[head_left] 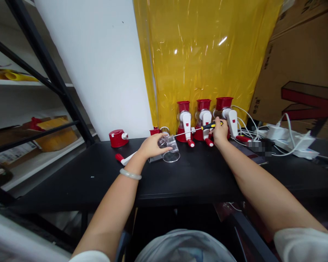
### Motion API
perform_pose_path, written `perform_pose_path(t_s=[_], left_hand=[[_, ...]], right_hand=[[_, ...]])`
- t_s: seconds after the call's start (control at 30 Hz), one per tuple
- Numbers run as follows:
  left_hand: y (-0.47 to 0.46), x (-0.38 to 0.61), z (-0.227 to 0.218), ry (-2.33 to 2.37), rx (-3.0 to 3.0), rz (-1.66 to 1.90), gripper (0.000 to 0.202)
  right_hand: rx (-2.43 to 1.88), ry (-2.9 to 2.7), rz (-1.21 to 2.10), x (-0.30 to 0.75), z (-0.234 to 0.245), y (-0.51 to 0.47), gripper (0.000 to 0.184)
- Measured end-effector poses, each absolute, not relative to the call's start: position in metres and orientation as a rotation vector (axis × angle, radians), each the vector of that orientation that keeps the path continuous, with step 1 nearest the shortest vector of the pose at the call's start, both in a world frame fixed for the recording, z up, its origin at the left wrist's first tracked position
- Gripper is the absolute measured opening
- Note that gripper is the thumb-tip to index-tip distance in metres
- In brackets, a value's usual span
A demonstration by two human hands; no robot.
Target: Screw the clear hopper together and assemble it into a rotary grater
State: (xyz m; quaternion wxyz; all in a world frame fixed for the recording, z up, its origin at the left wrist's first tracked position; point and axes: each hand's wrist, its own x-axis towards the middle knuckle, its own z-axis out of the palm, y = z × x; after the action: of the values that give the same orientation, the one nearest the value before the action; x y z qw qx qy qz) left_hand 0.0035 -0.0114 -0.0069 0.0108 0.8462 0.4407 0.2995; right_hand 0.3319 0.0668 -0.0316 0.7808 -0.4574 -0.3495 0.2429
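The left hand (154, 145) is curled around a clear plastic housing (173, 144), thumb along its near side and fingers behind. The right hand (220, 130) pinches the yellow-and-black handle of a screwdriver (209, 126); the shaft points left to the housing, which lies between the hands, within the left grip. The tip appears to meet the housing, though the clear plastic makes contact hard to confirm. A translucent bangle (130, 174) is worn on the left wrist.

The work surface is a matte black table (194, 178). Left of the left hand are a crank handle (120, 157) with red grip and white arm, and a round red base (118, 139) bearing a white knob. Three rotary drum graters (206, 118) stand upright in a row by the right hand, with red hoppers and white crank arms, each showing a small red emblem. White cables and power adapters (276, 131) lie at right.

Behind are a white panel (95, 65), glossy yellow plastic sheeting (207, 47) and a cardboard box (297, 51) marked with a large angular red device and small illegible characters. A black-framed shelving unit (38, 47) stands at left.
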Motion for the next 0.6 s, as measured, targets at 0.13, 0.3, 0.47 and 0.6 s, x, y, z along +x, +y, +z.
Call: perform_pose_path(t_s=[0.13, 0.3, 0.47, 0.6], left_hand=[[-0.0113, 0.0037, -0.0071, 1.365, 2.632, 0.946, 0.069], [-0.0106, 0.0032, -0.0073, 1.342, 2.63, 0.956, 0.069], [-0.0111, 0.0033, -0.0068, 1.351, 2.641, 0.944, 0.07], [-0.0116, 0.0034, -0.0063, 1.362, 2.638, 0.938, 0.07]], right_hand=[[-0.976, -0.741, 0.591, 0.3322, -0.0331, 0.0667, 0.026], [-0.923, -0.691, 0.642, 0.3306, -0.03, 0.064, 0.027], [-0.938, -0.714, 0.571, 0.3302, -0.0301, 0.0655, 0.019], [-0.955, -0.746, 0.582, 0.3327, -0.0333, 0.0684, 0.028]])
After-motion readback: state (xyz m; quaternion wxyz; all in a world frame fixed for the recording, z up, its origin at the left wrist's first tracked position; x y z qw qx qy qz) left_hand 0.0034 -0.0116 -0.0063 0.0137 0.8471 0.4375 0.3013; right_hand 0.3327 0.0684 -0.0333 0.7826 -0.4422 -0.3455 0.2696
